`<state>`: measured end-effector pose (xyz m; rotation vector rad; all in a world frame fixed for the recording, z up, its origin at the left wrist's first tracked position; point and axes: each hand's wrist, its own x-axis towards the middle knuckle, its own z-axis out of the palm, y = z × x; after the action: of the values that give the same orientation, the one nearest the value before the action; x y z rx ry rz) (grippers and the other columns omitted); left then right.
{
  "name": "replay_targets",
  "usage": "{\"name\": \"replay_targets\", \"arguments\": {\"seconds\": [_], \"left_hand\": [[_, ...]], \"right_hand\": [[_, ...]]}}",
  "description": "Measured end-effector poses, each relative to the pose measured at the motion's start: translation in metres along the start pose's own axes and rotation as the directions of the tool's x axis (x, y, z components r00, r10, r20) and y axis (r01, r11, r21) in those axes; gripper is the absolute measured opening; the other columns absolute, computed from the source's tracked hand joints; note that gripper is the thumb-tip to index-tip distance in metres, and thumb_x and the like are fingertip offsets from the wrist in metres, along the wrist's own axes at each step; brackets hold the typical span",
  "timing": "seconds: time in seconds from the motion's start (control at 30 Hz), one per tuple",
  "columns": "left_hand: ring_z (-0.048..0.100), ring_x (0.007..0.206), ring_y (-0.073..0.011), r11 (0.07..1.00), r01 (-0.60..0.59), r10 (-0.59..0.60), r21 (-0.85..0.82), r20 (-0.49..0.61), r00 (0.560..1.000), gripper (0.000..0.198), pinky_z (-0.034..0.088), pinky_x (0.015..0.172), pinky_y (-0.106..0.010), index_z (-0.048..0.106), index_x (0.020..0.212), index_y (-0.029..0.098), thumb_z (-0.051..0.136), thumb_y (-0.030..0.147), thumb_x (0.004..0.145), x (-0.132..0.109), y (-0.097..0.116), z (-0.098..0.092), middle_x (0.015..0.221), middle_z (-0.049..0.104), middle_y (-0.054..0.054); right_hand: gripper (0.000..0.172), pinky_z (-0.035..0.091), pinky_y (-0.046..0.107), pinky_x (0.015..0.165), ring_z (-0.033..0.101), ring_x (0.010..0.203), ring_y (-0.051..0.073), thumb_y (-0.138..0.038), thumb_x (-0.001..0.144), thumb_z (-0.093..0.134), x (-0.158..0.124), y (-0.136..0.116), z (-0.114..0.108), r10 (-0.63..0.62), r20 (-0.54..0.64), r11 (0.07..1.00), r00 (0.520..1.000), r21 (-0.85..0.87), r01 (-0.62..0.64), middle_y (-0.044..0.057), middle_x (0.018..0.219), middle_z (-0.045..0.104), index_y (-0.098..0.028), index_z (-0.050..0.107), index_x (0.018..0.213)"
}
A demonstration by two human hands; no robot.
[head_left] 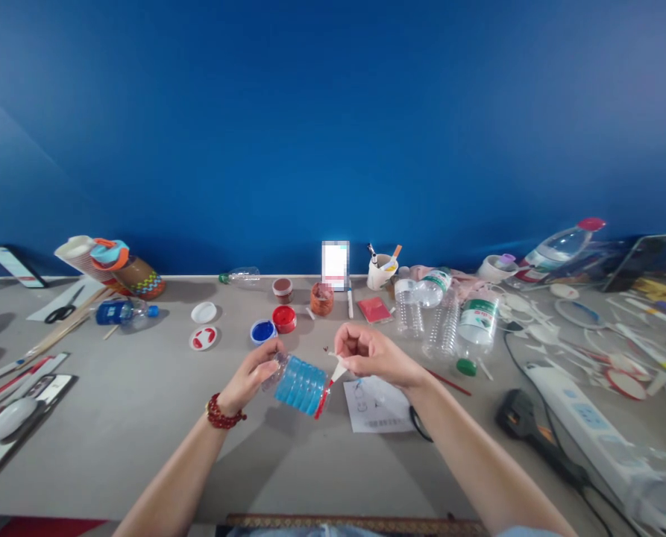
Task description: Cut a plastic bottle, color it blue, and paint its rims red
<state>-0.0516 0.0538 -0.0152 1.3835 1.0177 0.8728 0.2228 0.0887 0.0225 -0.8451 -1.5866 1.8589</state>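
Observation:
My left hand, with a red bead bracelet at the wrist, grips the neck end of a plastic bottle whose ribbed body is painted blue. The bottle lies tilted above the grey table. My right hand is closed in a pinch on a small brush; its red-tipped end touches the bottle's lower rim. Open pots of blue paint and red paint stand just beyond my hands.
A printed paper sheet lies under my right hand. Clear bottles stand at the right, with a power strip, a glue gun and cut plastic pieces. Scissors, sticks and stacked cups lie at the left.

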Motion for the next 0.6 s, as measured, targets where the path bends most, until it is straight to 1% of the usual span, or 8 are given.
{"name": "replay_targets", "arguments": {"seconds": [0.07, 0.17, 0.27, 0.37, 0.47, 0.6], "left_hand": [[0.038, 0.058, -0.0112, 1.0, -0.006, 0.006, 0.002, 0.004, 1.0, 0.041, 0.03, 0.055, -0.024, 0.05, 0.084, 0.019, 0.055, 0.059, 0.081, 0.0, 0.001, 0.0, 0.067, 0.045, 0.004], [0.039, 0.059, -0.0117, 1.0, -0.021, 0.021, 0.004, 0.008, 1.0, 0.044, 0.03, 0.056, -0.024, 0.05, 0.083, 0.019, 0.054, 0.062, 0.08, 0.001, 0.0, 0.0, 0.068, 0.045, 0.004], [0.039, 0.06, -0.012, 1.0, -0.023, 0.023, 0.005, 0.01, 1.0, 0.044, 0.031, 0.056, -0.024, 0.05, 0.082, 0.019, 0.054, 0.063, 0.08, 0.001, -0.001, 0.0, 0.069, 0.045, 0.003], [0.038, 0.058, -0.0119, 1.0, -0.011, 0.011, 0.006, 0.01, 1.0, 0.043, 0.03, 0.054, -0.024, 0.049, 0.084, 0.02, 0.054, 0.062, 0.08, 0.0, -0.001, -0.001, 0.069, 0.044, 0.004], [0.038, 0.058, -0.0118, 1.0, -0.006, 0.006, 0.004, 0.014, 1.0, 0.044, 0.03, 0.053, -0.024, 0.049, 0.085, 0.02, 0.054, 0.063, 0.08, 0.0, -0.001, -0.001, 0.068, 0.044, 0.004], [0.038, 0.059, -0.0121, 1.0, -0.011, 0.011, 0.004, 0.023, 1.0, 0.046, 0.03, 0.055, -0.024, 0.049, 0.083, 0.019, 0.053, 0.065, 0.079, 0.0, 0.0, 0.0, 0.069, 0.044, 0.004]], "right_hand": [[0.016, 0.031, 0.018, 0.05, 0.04, 0.057, 0.006, -0.016, 0.07, 0.063, 0.001, 0.001, 0.002, -0.004, 0.017, 0.999, 1.0, -0.032, 0.004, -0.005, 0.071, 0.049, -0.018, 0.057, 0.085], [0.016, 0.03, 0.018, 0.05, 0.039, 0.058, 0.006, -0.014, 0.069, 0.062, 0.004, 0.003, -0.001, -0.019, -0.018, 0.997, 1.0, -0.07, 0.018, -0.006, 0.069, 0.049, -0.018, 0.058, 0.085], [0.017, 0.028, 0.018, 0.049, 0.036, 0.056, 0.006, -0.014, 0.069, 0.062, 0.003, 0.001, -0.003, -0.021, -0.039, 0.999, 0.999, -0.05, 0.019, -0.006, 0.068, 0.047, -0.018, 0.056, 0.085], [0.018, 0.03, 0.019, 0.05, 0.04, 0.058, 0.006, -0.014, 0.069, 0.062, -0.002, -0.005, 0.0, -0.009, 0.005, 0.999, 1.0, -0.033, 0.01, -0.006, 0.07, 0.049, -0.019, 0.057, 0.085], [0.018, 0.034, 0.019, 0.054, 0.043, 0.062, 0.007, -0.013, 0.068, 0.063, -0.002, -0.008, 0.003, -0.014, 0.036, 0.997, 0.999, -0.081, 0.017, -0.004, 0.073, 0.052, -0.018, 0.059, 0.085], [0.017, 0.03, 0.018, 0.052, 0.039, 0.058, 0.007, -0.014, 0.068, 0.062, 0.001, -0.004, -0.002, -0.03, -0.044, 0.996, 0.999, -0.083, 0.027, -0.006, 0.068, 0.048, -0.018, 0.057, 0.083]]}}
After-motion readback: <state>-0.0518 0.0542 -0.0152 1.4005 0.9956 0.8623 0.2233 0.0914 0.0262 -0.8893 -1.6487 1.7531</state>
